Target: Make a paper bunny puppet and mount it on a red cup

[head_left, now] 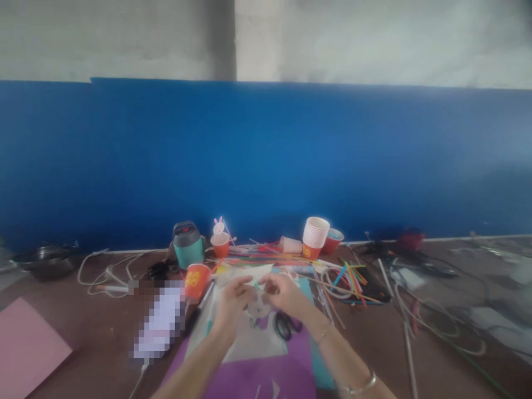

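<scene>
Both hands meet above the middle of the worktable. My left hand (pixel 233 303) pinches one side of a small whitish paper cutout (pixel 261 306) with a bit of green at its top. On the other side my right hand (pixel 286 296) closes its fingertips on the same piece, near the green bit. The cutout's details are blurred. Below lies a white sheet of paper (pixel 245 349) on a larger purple sheet (pixel 233 379). Black-handled scissors (pixel 283 326) rest beside the cutout, under my right wrist.
An orange paper cup (pixel 197 282) and a teal jar (pixel 188 247) stand left of the papers. Stacked cups (pixel 316 235) stand at the back right. Several coloured sticks (pixel 353 277) and a white cable (pixel 110 274) lie about. Pink paper (pixel 31 346) is far left; a blue partition (pixel 266 155) rises behind.
</scene>
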The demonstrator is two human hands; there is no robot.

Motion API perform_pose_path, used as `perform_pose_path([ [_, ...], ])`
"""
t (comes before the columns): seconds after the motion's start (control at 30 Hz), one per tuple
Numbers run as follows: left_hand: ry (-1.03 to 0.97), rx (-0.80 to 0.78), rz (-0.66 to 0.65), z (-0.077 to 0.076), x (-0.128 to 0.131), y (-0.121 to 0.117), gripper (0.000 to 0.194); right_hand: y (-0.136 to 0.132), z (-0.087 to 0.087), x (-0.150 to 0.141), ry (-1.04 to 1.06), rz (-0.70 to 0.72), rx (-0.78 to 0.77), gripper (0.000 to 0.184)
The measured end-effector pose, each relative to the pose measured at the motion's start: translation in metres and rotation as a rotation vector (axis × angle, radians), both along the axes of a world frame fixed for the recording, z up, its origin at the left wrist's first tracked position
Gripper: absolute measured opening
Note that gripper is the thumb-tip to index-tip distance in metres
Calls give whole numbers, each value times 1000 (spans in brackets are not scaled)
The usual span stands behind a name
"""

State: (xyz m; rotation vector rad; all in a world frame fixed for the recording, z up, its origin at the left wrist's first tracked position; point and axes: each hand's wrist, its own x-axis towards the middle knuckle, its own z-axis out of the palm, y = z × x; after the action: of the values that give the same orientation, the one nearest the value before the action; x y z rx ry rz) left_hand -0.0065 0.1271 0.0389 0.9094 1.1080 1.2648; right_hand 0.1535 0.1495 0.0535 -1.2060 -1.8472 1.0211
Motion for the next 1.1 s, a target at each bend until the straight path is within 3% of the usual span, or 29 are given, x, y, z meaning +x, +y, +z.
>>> perform_pose_path([
  [0.3,90,36,-11,-5,4,0,42,2,-3,-7,109,-64,-25,10],
  [0.63,58,13,32,-12,5,0,51,-4,-2,-11,187,-106,-187,11],
  [0.87,47,-28,46,-12,5,-2,54,4,-18,-13,46,-106,76,7],
  [1.1,95,-119,-147,-6,4,-3,29,9,-24,-9,59,-117,146,8],
])
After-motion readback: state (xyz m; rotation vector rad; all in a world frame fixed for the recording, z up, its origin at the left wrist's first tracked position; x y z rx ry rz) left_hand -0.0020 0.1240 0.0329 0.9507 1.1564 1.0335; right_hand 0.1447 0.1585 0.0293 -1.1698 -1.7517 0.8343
